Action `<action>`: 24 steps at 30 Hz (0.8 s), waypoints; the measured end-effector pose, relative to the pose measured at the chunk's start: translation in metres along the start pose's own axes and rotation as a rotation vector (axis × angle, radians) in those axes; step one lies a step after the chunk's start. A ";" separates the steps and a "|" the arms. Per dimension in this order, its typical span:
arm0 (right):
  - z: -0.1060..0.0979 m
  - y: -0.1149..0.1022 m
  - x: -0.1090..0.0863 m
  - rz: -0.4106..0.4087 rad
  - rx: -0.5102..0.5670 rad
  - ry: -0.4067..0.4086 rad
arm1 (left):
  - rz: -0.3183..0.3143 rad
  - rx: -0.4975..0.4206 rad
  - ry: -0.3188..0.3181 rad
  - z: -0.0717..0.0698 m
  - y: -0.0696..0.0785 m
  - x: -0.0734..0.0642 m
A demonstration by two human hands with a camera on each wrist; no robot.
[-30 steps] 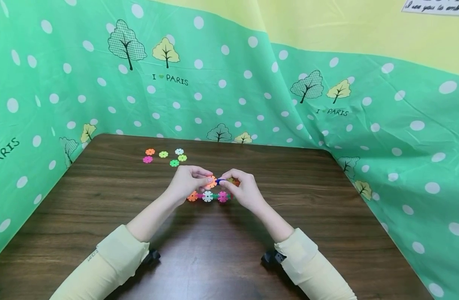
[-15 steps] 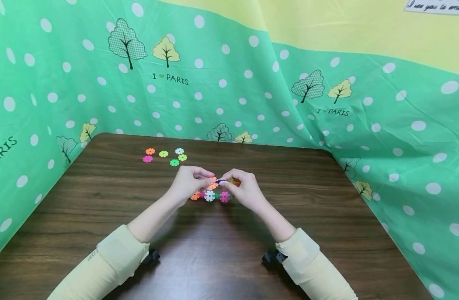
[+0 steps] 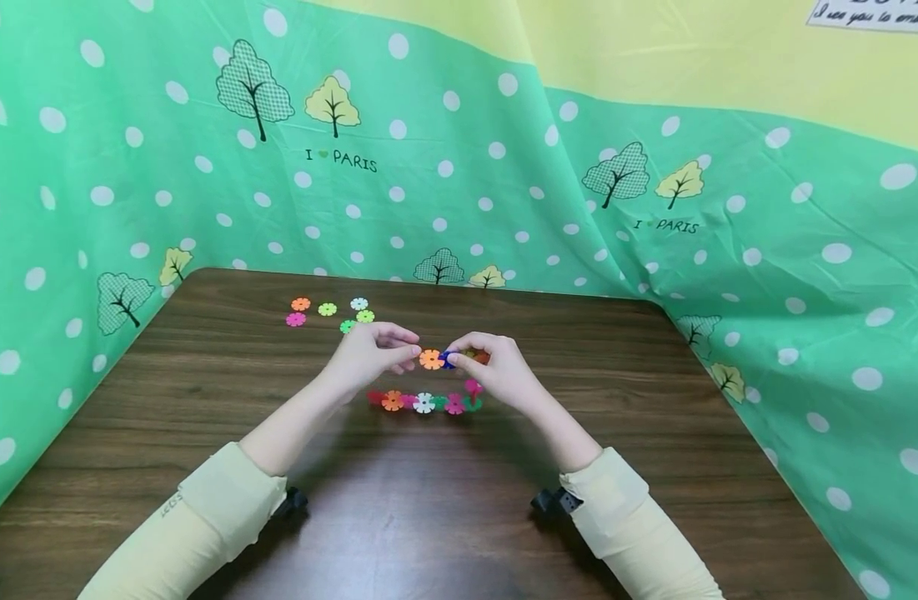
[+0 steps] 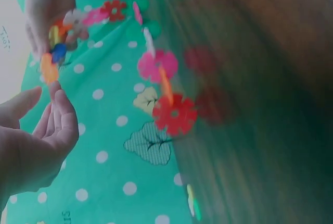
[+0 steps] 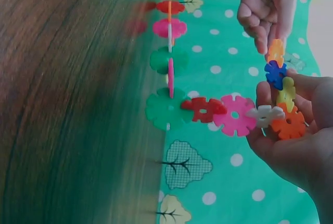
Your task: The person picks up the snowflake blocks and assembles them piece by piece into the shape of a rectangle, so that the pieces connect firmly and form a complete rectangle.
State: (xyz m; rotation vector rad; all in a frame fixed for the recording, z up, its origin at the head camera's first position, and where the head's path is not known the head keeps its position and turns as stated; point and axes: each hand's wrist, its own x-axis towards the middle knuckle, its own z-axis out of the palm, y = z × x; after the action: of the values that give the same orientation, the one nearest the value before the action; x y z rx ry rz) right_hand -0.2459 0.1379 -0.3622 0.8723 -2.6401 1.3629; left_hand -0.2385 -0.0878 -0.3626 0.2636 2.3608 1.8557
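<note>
My right hand (image 3: 499, 371) pinches a linked chain of notched plastic snowflake discs near its blue disc (image 5: 276, 74). An orange disc (image 3: 432, 359) ends the chain, sticking out toward my left hand (image 3: 361, 354). That hand's fingertips are right at the orange disc's edge, thumb and index finger apart. From the right palm the chain runs down through a white disc (image 5: 267, 114), a pink disc (image 5: 235, 114) and a red disc (image 5: 205, 110), then turns at a green disc (image 5: 169, 108). Its lower row, low over the table, ends in a red disc (image 4: 175, 114).
Loose snowflake discs lie at the back left of the brown wooden table (image 3: 428, 517): orange, pink (image 3: 296, 319), white (image 3: 359, 303) and several greenish ones, one partly behind my left hand. A green dotted curtain (image 3: 398, 192) hangs round the table's far and side edges.
The left thumb and fingers have come off the orange disc and moved slightly left. The right hand still holds the chain, whose lower row now shows more fully.
</note>
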 end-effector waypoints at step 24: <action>-0.009 -0.024 -0.009 0.030 -0.009 -0.073 | 0.214 0.504 0.065 -0.070 -0.003 0.022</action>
State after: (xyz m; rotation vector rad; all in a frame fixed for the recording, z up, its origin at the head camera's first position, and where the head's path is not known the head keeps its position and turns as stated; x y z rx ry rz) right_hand -0.2283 0.1381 -0.3414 0.9026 -2.7222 1.3498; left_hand -0.2747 -0.1505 -0.3485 0.5283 2.9149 1.3193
